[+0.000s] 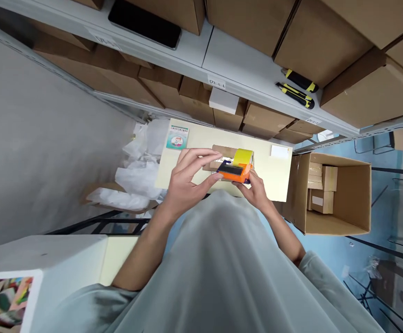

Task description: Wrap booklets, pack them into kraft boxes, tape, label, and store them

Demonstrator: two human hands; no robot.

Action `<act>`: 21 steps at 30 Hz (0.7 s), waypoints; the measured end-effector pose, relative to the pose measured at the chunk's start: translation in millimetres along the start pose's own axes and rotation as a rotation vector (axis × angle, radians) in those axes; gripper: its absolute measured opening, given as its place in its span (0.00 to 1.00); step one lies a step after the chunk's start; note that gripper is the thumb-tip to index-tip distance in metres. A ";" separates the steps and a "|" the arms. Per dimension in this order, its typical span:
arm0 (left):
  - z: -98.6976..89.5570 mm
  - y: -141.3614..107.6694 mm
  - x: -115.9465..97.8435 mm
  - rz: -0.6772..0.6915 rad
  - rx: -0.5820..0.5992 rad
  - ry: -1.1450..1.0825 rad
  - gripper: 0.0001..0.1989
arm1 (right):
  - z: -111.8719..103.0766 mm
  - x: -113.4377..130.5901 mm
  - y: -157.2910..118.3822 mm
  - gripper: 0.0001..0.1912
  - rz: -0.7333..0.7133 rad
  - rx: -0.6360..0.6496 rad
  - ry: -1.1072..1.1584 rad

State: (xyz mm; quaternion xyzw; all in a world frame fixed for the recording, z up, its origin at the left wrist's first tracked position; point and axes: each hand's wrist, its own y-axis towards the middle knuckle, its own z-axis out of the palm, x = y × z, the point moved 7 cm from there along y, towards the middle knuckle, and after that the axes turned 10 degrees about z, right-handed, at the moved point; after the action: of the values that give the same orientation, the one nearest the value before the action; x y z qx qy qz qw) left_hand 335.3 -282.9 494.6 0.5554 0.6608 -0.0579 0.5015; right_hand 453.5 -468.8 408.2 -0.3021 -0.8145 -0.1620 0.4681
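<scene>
Over the pale table (274, 180), my right hand (256, 188) grips an orange tape dispenser (235, 174) that carries a roll of yellow tape (243, 157). My left hand (191, 178) is at the dispenser's left end, its fingers spread and curved, with the thumb and fingertips apart near a shiny strip of tape. Beneath and behind the dispenser, partly covered by it, lies a small brown cardboard box (222, 150).
A green-and-white booklet (177, 138) and a white card (279, 151) lie on the table. An open carton (356, 199) holding small boxes stands right; white packing material (139, 178) is left. Above, a shelf (246, 62) bears cartons, a black phone (145, 24) and two cutters (296, 95).
</scene>
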 end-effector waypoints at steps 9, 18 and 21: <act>-8.6 17.7 -37.5 0.180 0.132 -0.016 0.06 | -27.6 15.8 -4.5 0.08 -0.326 -0.025 -0.297; -5.8 20.0 -49.8 0.285 0.183 0.022 0.08 | -38.9 21.8 -9.0 0.08 -0.391 -0.045 -0.389; -9.0 20.2 -58.0 0.357 0.127 0.039 0.09 | -40.8 28.9 -12.9 0.06 -0.449 -0.054 -0.431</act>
State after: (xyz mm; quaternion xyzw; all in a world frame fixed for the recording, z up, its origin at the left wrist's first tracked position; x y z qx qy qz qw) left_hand 339.0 -308.8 550.9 0.6955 0.5563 0.0013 0.4549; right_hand 461.3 -491.1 454.1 -0.1546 -0.9367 -0.2152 0.2289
